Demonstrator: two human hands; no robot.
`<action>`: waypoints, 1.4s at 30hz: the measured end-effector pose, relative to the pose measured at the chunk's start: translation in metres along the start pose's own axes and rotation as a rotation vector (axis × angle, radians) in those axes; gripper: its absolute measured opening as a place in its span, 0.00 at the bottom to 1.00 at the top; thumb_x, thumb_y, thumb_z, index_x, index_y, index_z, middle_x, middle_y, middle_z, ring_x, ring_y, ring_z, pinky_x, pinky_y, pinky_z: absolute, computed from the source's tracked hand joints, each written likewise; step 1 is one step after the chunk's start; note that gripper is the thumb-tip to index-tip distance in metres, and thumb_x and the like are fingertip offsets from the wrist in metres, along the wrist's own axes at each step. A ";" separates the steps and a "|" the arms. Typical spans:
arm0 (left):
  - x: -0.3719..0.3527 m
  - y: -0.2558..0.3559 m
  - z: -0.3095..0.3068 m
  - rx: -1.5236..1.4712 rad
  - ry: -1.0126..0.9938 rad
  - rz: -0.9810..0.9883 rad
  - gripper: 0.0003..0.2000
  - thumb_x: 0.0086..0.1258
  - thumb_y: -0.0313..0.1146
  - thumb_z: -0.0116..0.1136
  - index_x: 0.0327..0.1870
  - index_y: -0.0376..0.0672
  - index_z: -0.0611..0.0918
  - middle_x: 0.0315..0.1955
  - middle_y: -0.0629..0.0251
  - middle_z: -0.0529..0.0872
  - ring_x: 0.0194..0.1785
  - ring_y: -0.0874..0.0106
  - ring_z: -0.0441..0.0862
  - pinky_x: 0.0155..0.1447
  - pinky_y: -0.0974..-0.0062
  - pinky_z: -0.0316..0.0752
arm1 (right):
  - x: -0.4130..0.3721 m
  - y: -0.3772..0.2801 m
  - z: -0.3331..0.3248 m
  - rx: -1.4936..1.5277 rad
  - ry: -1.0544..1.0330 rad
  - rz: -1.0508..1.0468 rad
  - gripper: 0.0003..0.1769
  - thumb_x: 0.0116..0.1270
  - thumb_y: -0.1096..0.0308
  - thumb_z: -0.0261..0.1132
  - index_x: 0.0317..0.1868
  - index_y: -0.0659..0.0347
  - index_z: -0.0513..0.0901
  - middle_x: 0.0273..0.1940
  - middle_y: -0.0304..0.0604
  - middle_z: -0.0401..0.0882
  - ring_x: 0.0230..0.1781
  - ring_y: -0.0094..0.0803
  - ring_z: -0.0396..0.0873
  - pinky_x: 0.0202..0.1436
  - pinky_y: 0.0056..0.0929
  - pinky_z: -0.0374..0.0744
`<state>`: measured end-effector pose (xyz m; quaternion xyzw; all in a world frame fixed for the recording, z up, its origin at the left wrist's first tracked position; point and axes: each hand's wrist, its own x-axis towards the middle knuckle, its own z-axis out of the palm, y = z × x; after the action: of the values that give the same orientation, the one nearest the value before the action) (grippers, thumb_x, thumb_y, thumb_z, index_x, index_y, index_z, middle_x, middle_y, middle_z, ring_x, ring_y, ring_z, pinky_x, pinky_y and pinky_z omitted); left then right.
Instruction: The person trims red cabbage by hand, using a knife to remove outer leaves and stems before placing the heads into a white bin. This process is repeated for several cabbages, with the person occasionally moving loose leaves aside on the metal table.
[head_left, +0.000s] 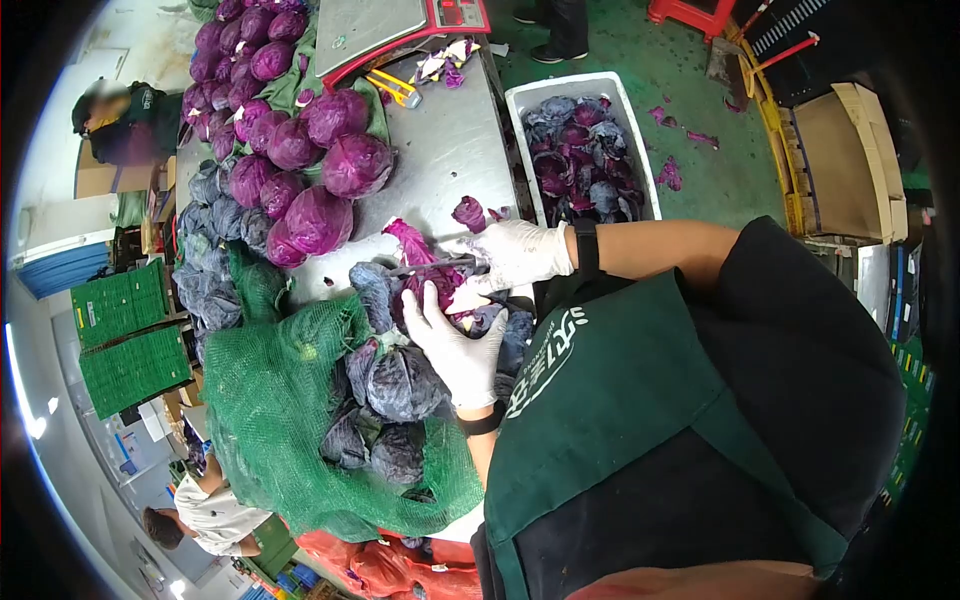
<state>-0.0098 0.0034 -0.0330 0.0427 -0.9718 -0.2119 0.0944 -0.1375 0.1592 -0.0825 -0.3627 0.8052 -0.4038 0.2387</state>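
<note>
My left hand [455, 350], in a white glove, grips a red cabbage [432, 290] at the edge of the steel table [450, 150]. My right hand [520, 252], also gloved, holds a knife [435, 266] whose blade lies against the cabbage's top, where a loose purple leaf [408, 240] peels away. Dull, untrimmed cabbages [400, 385] lie just under my left hand in an open green net sack [270, 400]. My green apron [620, 400] fills the right of the view.
Shiny trimmed cabbages [320, 150] are piled on the table's far side, beside a scale [400, 25] and a yellow tool [395, 88]. A white crate [585, 150] holds cut leaves. Other people [210, 510] work nearby. Cardboard boxes [850, 160] and green crates [120, 340] flank the area.
</note>
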 end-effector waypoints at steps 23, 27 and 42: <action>-0.008 0.009 0.010 -0.059 0.030 -0.280 0.53 0.47 0.49 0.79 0.73 0.40 0.61 0.68 0.39 0.62 0.71 0.43 0.61 0.71 0.49 0.64 | -0.018 -0.009 -0.023 -0.151 0.248 0.134 0.25 0.70 0.56 0.58 0.66 0.51 0.72 0.30 0.51 0.83 0.30 0.51 0.83 0.35 0.46 0.79; -0.010 0.022 0.010 0.000 0.003 -0.252 0.53 0.47 0.47 0.79 0.74 0.38 0.61 0.69 0.37 0.61 0.71 0.41 0.61 0.71 0.50 0.63 | -0.005 -0.028 -0.010 -0.118 0.067 0.089 0.27 0.64 0.49 0.65 0.53 0.62 0.79 0.29 0.55 0.82 0.31 0.54 0.83 0.35 0.47 0.80; -0.023 -0.022 -0.003 -0.339 -0.006 -0.306 0.57 0.46 0.43 0.82 0.78 0.45 0.56 0.65 0.38 0.61 0.69 0.43 0.61 0.72 0.51 0.60 | 0.012 0.027 -0.020 0.087 0.279 0.171 0.16 0.63 0.60 0.64 0.47 0.61 0.81 0.35 0.56 0.83 0.37 0.51 0.83 0.40 0.44 0.78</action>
<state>0.0147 -0.0144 -0.0434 0.1725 -0.9048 -0.3840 0.0640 -0.1692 0.1702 -0.0944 -0.2225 0.8403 -0.4629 0.1737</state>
